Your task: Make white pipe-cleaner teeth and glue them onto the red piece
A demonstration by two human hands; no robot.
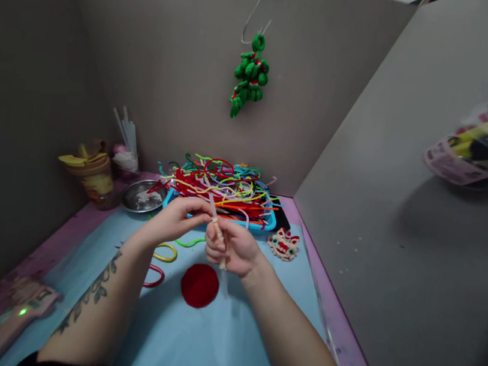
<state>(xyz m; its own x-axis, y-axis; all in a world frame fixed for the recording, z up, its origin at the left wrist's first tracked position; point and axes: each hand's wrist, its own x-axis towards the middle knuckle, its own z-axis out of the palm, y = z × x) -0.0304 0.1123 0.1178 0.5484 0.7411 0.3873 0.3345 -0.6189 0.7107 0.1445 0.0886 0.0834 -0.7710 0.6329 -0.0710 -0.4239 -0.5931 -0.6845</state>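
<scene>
At nine o'clock of the hands, low on the counter, a pink tool with a green light lies by the left edge. Up at eleven o'clock stand a cup with yellow bits, a bundle of white sticks and a steel dish. The left hand pinches the upper end of a small beige wrapped stick between thumb and fingertips, its tattooed forearm running down to seven o'clock. Just below it lie a yellow ring and a red ring; a red disc sits at six o'clock of the hands. The right hand is curled about the stick's lower part, fingers closed on it, so the stick is held between both hands above the counter. At twelve o'clock a blue tray holds a heap of coloured pipe cleaners; higher up, a green figure hangs on a wire hook. At two o'clock of the right hand lies a white-and-red figure. Far right, a blurred bag of sticks hangs on the wall.
</scene>
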